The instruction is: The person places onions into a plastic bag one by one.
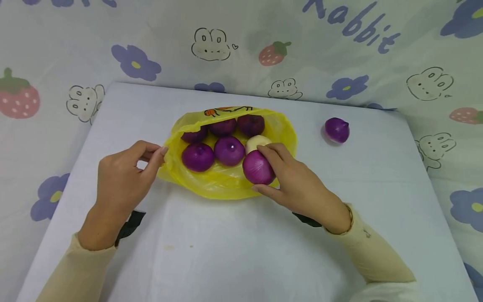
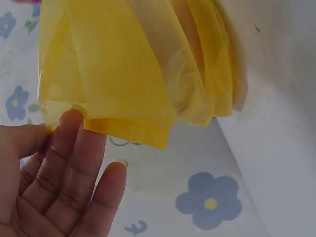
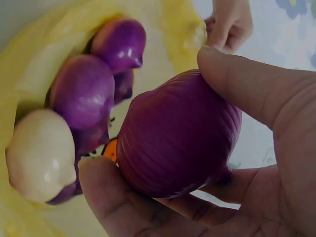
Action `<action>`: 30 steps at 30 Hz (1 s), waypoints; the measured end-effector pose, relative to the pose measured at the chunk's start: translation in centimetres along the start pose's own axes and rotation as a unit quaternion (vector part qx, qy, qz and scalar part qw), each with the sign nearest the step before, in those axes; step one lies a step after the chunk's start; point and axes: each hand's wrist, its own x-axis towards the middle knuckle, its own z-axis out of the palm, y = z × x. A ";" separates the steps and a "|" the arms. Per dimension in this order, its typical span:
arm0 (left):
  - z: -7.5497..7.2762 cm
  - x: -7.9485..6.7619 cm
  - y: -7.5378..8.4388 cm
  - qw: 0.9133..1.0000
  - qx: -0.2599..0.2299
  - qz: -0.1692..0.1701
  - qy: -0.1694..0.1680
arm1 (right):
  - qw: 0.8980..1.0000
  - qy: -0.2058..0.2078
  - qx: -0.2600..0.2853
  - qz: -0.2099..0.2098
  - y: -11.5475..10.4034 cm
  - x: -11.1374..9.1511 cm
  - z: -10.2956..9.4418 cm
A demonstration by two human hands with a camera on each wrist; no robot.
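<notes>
While left grip (image 1: pixel 124 176) pinches bag (image 1: pixel 222 184), right grip (image 1: pixel 290 176) clasps onion (image 1: pixel 258 167).

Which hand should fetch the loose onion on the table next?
Right, probably. The loose onion lies on the right hand's side, though it must first release the onion it holds. The left hand pinches the bag edge.

A bag (image 1: pixel 226 184) lies open in the middle of the counter (image 1: pixel 226 251), with several onions (image 1: pixel 229 150) inside it. The left hand (image 1: pixel 120 180) pinches the bag's left edge. The right hand (image 1: pixel 298 184) holds an onion (image 1: pixel 258 167) at the bag's near right edge. Another onion (image 1: pixel 337 129) sits on the counter, well apart to the right.
</notes>
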 end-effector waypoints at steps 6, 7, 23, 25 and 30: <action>0.0 0.0 0.0 1.000 0.000 0.000 -0.002 | 0.999 -0.030 -0.020 -0.025 -0.7 1.0 1.6; 0.0 0.0 0.1 1.000 0.001 0.001 -0.003 | 0.999 -0.032 -0.020 -0.030 -0.8 1.2 1.9; 0.2 -0.1 0.0 1.000 0.000 0.012 -0.004 | 0.992 -0.049 -0.078 -0.087 -2.0 4.2 6.6; 0.2 -0.1 0.0 1.000 0.001 0.013 -0.009 | 0.991 -0.045 -0.080 -0.094 -1.9 4.3 7.1; 0.1 -0.2 0.0 1.000 0.007 0.011 -0.017 | 0.989 -0.041 -0.085 -0.114 -1.9 4.7 8.1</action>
